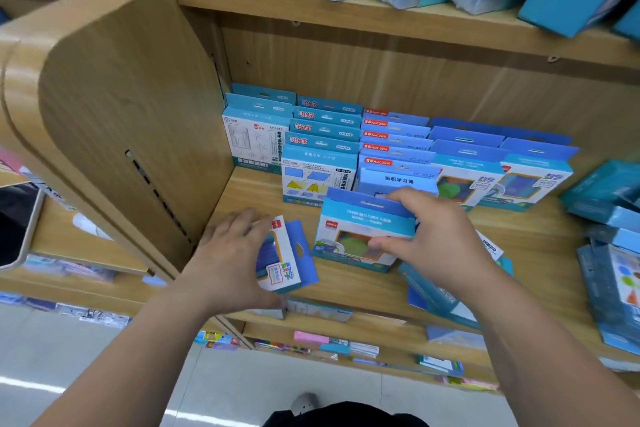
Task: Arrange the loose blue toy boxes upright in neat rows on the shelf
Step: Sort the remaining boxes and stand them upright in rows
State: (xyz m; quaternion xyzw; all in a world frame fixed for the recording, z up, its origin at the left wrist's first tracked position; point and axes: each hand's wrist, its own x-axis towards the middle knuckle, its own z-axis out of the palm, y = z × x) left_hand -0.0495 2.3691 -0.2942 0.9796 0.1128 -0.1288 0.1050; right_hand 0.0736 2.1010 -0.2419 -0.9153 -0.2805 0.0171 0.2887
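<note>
"AsrColors" on red-tag boxes; "面积学习器" on front box.

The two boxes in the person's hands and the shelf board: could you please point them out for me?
Box in left hand (282,258): head view, on its white front face.
Box in right hand (360,218): head view, on its blue upper front.
Shelf board (540,229): head view, on bare wood.

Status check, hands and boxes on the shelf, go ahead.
Left hand gripping a sideways box. Right hand holding an upright box. Another loose box lying flat under right wrist.

Blue-and-white toy boxes with red logos; light woodgrain shelf.
</note>
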